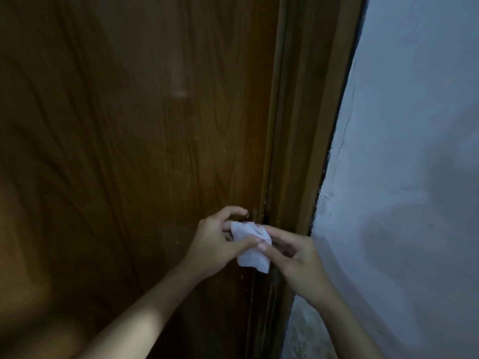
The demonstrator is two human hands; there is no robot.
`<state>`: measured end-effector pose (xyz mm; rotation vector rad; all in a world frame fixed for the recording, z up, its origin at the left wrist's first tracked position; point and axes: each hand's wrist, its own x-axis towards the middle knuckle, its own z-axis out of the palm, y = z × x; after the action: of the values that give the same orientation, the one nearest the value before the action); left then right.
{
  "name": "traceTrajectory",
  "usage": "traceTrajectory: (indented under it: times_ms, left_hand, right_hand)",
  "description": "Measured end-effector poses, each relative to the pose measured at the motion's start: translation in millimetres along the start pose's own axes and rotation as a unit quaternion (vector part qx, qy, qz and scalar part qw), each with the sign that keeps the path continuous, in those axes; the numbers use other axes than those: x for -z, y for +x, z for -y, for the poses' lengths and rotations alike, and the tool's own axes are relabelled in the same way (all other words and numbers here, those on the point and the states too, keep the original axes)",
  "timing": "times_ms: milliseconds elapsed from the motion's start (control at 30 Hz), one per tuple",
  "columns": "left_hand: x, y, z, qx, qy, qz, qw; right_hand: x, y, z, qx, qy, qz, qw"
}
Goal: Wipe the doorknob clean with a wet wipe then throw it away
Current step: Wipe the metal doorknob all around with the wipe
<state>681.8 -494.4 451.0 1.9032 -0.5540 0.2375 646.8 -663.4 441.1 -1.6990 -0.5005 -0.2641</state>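
Holding a crumpled white wet wipe [251, 246] between them, the person's two bare hands meet in front of a brown wood-grain door [134, 141], close to its closing edge. The left hand [217, 242] pinches the wipe's left side, thumb pressed across its front and the remaining fingers curled behind; the index finger arches above the wipe, toward the door. The right hand [293, 255] closes on the wipe's right side, thumb tip meeting the left thumb at the middle of the sheet. Both grips are shut on the wipe, whose lower corner hangs free below the thumbs. Just above the grip, under the arched left index finger, a small metallic glint of the doorknob [247, 216] is visible; the hands hide the rest of it, and whether the wipe touches it cannot be told. Right of the grip stand the brown wooden door frame [305, 125] and a pale blue-grey plastered wall [414, 151].
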Motion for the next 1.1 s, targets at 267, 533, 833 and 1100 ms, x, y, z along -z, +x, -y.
traceTrajectory:
  times_ms: [267, 533, 833, 1100]
  left_hand:
    - [-13, -5, 13, -0.027, 0.216, -0.043, 0.975]
    - [-44, -12, 19, 0.041, 0.261, -0.121, 0.957]
    - [-45, -12, 18, 0.082, 0.264, -0.16, 0.948]
    - [-43, -11, 20, 0.075, 0.284, -0.128, 0.947]
  right_hand:
    - [27, 14, -27, 0.078, -0.163, -0.177, 0.967]
    - [-14, -4, -71, 0.121, -0.288, -0.062, 0.948]
    - [-19, 1, -74, 0.102, -0.238, -0.038, 0.965]
    - [-18, 2, -71, 0.098, -0.264, -0.062, 0.958]
